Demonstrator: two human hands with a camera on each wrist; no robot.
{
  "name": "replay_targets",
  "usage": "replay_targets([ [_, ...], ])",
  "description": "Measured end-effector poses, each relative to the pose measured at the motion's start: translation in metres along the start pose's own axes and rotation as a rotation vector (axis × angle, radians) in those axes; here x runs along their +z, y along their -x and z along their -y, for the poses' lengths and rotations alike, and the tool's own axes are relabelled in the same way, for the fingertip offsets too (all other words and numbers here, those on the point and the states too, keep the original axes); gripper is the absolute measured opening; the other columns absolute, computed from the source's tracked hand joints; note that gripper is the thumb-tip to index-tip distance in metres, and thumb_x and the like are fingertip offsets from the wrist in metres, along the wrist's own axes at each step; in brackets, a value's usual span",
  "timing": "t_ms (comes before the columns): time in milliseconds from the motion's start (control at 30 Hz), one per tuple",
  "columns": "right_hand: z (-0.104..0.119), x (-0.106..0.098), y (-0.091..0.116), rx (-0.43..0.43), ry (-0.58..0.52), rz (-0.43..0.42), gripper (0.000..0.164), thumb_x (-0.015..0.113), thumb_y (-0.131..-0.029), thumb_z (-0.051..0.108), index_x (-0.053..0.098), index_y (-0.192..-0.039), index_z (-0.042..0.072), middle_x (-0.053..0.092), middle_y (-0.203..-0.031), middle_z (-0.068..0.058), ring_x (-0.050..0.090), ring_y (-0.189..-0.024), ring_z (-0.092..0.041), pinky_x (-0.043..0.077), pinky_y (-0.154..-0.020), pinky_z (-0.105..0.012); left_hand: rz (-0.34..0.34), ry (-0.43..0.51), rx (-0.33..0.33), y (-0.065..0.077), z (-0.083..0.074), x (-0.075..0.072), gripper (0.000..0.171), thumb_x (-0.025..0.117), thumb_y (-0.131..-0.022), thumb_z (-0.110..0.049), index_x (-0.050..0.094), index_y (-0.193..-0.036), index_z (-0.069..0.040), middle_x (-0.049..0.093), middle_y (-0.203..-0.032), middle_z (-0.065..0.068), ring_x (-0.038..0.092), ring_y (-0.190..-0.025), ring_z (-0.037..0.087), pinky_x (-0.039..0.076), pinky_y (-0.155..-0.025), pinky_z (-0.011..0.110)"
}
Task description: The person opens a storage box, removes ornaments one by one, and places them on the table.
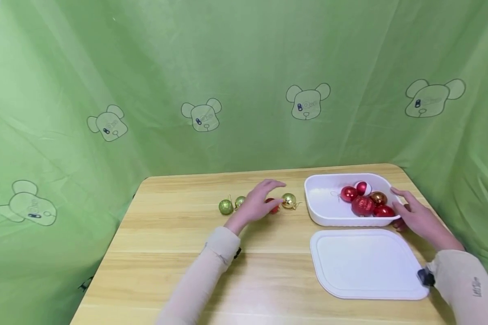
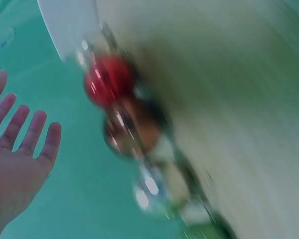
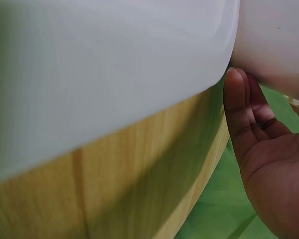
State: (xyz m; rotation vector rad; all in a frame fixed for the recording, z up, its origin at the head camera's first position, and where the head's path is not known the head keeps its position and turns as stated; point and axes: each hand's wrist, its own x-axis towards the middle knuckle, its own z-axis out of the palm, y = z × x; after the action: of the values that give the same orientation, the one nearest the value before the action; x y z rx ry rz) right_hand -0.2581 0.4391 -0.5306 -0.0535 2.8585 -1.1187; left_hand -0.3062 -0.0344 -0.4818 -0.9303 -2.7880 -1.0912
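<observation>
My left hand hovers over a row of Christmas balls, fingers spread, holding nothing. A gold ball and a partly covered red ball lie by its fingertips. Left of the wrist are two green balls, the glittery one outermost. In the blurred left wrist view, a copper-brown ball sits beside the red one. At the right, my right hand grips the right side of a white box, its fingers against the wall. Inside lie several balls, including a large red one and a bronze one.
A white lid lies flat on the wooden table, just in front of the box. Green cloth with bear-head drawings hangs behind the table and at both sides.
</observation>
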Motion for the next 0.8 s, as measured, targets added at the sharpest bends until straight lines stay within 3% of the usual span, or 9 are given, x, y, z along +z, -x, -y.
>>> replay_targets([
  [300,0.002,-0.003,-0.002,0.011,0.031,0.026,0.065,0.033,-0.113,0.04,0.007,-0.165,0.01,0.073,-0.093,-0.016,0.069,-0.069,-0.019,0.053,-0.066,-0.032,0.075,-0.016,0.13,-0.036,-0.041,0.047,0.048,0.062,-0.104,-0.036,0.052,-0.15,-0.023,0.053,-0.153,-0.002,0.051,-0.14,0.014,0.042,-0.118,0.031],
  [500,0.005,-0.005,-0.001,0.009,0.052,0.024,0.068,0.033,-0.112,0.045,0.008,-0.166,0.01,0.073,-0.098,-0.021,0.069,-0.071,-0.019,0.053,-0.073,-0.044,0.133,-0.022,0.173,-0.061,-0.067,0.082,0.048,0.06,-0.105,-0.037,0.052,-0.15,-0.023,0.057,-0.147,-0.003,0.056,-0.13,0.007,0.044,-0.109,0.016],
  [700,0.005,-0.006,0.001,0.017,0.007,0.05,0.074,0.037,-0.111,0.048,0.005,-0.166,0.011,0.075,-0.098,-0.018,0.071,-0.072,-0.021,0.055,-0.068,-0.029,0.176,-0.032,0.175,-0.08,-0.086,0.115,0.051,0.06,-0.105,-0.038,0.049,-0.153,-0.024,0.056,-0.148,-0.006,0.056,-0.129,0.003,0.04,-0.109,0.011],
  [800,0.004,-0.005,0.0,0.016,-0.017,0.063,0.076,0.04,-0.111,0.048,0.004,-0.166,0.01,0.075,-0.1,-0.019,0.072,-0.073,-0.022,0.057,-0.067,-0.027,0.196,-0.062,0.157,-0.086,-0.093,0.127,0.05,0.06,-0.105,-0.04,0.05,-0.152,-0.027,0.054,-0.15,-0.01,0.054,-0.132,0.0,0.037,-0.111,0.01],
])
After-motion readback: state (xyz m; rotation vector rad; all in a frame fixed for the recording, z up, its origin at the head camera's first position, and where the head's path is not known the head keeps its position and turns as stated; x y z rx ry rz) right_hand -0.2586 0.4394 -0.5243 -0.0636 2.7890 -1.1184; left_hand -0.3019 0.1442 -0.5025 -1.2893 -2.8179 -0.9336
